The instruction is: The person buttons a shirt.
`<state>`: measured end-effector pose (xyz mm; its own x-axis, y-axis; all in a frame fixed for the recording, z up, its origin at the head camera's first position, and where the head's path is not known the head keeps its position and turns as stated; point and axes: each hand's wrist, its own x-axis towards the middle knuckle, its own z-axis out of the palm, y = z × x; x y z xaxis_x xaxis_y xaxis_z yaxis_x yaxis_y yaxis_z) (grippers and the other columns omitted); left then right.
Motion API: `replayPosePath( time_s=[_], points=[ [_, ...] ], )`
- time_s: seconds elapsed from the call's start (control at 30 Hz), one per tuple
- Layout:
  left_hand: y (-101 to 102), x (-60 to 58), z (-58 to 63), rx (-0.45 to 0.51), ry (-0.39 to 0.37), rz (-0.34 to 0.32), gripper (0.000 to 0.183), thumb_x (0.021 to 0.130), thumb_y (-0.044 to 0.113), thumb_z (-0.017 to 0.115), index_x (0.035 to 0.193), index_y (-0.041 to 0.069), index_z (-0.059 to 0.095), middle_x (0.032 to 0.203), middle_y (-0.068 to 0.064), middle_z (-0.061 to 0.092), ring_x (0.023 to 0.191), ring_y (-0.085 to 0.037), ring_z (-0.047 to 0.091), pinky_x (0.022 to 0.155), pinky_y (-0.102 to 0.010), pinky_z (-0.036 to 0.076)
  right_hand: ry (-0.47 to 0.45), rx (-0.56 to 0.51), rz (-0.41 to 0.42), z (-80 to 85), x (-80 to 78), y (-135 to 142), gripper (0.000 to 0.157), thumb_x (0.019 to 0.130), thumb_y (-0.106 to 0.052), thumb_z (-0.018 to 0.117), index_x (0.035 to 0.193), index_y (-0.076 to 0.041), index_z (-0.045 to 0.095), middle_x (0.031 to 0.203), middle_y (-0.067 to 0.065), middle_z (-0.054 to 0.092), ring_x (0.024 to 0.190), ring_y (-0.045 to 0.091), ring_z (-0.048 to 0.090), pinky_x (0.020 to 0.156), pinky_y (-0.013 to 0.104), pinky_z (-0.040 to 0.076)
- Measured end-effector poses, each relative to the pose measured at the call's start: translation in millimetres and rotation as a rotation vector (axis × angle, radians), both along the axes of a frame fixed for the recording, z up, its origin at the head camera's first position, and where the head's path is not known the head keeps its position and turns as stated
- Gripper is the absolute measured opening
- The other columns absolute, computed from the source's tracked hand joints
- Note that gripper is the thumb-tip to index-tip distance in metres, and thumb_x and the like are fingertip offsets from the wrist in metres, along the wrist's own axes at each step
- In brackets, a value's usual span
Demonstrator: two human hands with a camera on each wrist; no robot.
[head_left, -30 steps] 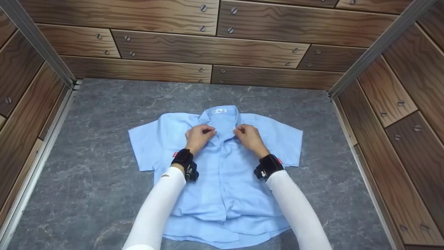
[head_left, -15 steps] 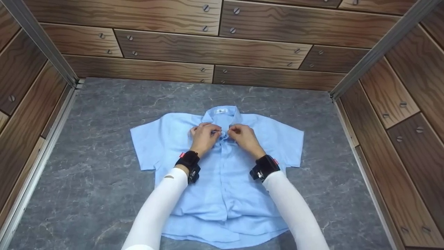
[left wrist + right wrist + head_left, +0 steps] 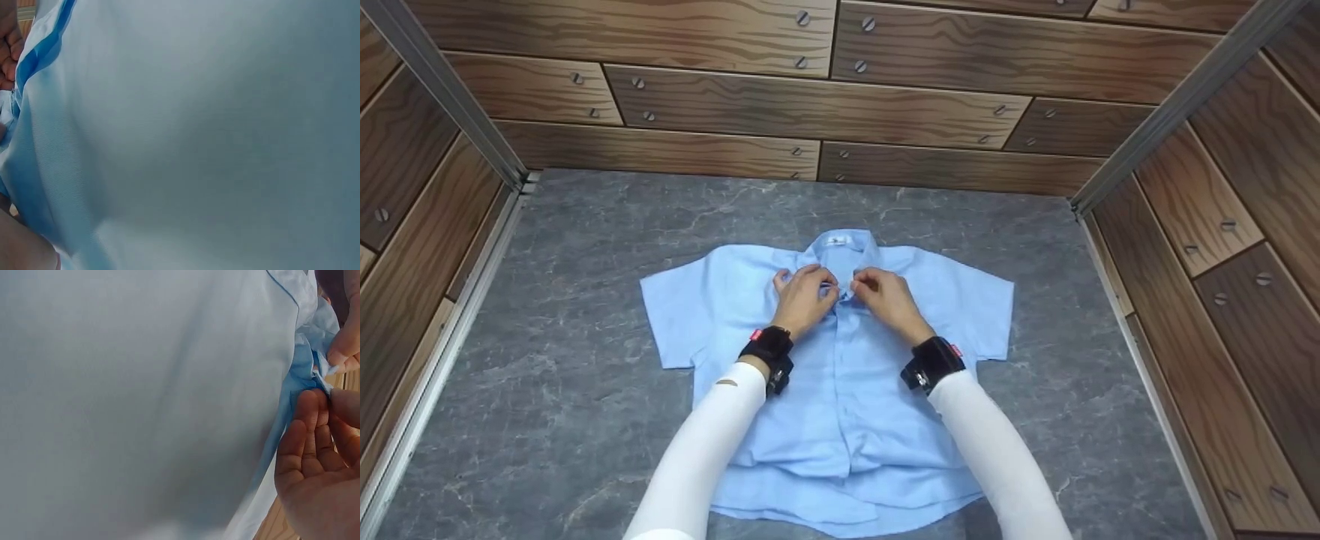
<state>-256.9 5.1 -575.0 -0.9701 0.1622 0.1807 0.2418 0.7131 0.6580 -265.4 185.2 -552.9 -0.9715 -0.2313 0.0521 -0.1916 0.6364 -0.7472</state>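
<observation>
Clearly, the light-blue, short-sleeved woven-cloth shirt (image 3: 840,375) lies spread on the grey marbled desk (image 3: 555,360), its collar (image 3: 835,241) at twelve o'clock. Just below, left hand (image 3: 805,299) and right hand (image 3: 888,299) each pinch the front edges (image 3: 304,357); probably light, soft and crease-prone, it should grip best along those likely stiffer edges.

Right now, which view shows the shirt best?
Head: the whole outline of the shirt is in frame, though the left hand and right hand cover part. Left wrist: mostly soft close-up cloth. Right wrist: close-up cloth plus a bunched edge.
</observation>
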Motion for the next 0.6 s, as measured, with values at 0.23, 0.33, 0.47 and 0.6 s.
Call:
replayPosePath(
  time_s=[0.23, 0.33, 0.47, 0.6],
  points=[
    [1.7, 0.2, 3.7, -0.054, -0.024, -0.004, 0.014, 0.089, 0.027, 0.064, 0.093, 0.018, 0.074, 0.099, 0.003, 0.073, 0.125, -0.019, 0.052, 0.110, -0.059, 0.012, 0.013, 0.033, 0.026, 2.7, 4.0, -3.1, 0.016, 0.093, -0.021, 0.064, 0.098, -0.010, 0.073, 0.089, 0.003, 0.072, 0.080, 0.014, 0.065, 0.076, 0.031, 0.052],
    [2.8, 0.4, 3.7, -0.057, -0.029, -0.002, 0.014, 0.089, 0.027, 0.065, 0.093, 0.018, 0.075, 0.098, 0.003, 0.073, 0.122, -0.020, 0.052, 0.110, -0.059, 0.012, 0.040, 0.061, 0.037, 2.5, 5.2, -4.5, 0.015, 0.094, -0.021, 0.064, 0.098, -0.010, 0.073, 0.087, 0.002, 0.071, 0.077, 0.013, 0.064, 0.073, 0.031, 0.051],
    [3.9, 0.6, 3.5, -0.061, -0.021, 0.009, 0.013, 0.087, 0.027, 0.066, 0.091, 0.018, 0.076, 0.095, 0.003, 0.073, 0.117, -0.020, 0.054, 0.110, -0.059, 0.012, 0.086, 0.100, 0.047, 1.7, 6.6, -5.6, 0.014, 0.093, -0.021, 0.064, 0.097, -0.011, 0.073, 0.086, 0.000, 0.071, 0.075, 0.012, 0.063, 0.071, 0.029, 0.051],
    [4.7, 0.4, 3.1, -0.077, -0.002, 0.023, 0.013, 0.086, 0.027, 0.067, 0.089, 0.018, 0.076, 0.092, 0.003, 0.073, 0.114, -0.022, 0.056, 0.109, -0.060, 0.014, 0.131, 0.130, 0.061, 1.2, 7.8, -6.6, 0.011, 0.093, -0.019, 0.065, 0.093, -0.012, 0.073, 0.084, -0.002, 0.071, 0.073, 0.011, 0.062, 0.069, 0.029, 0.050]
  ],
)
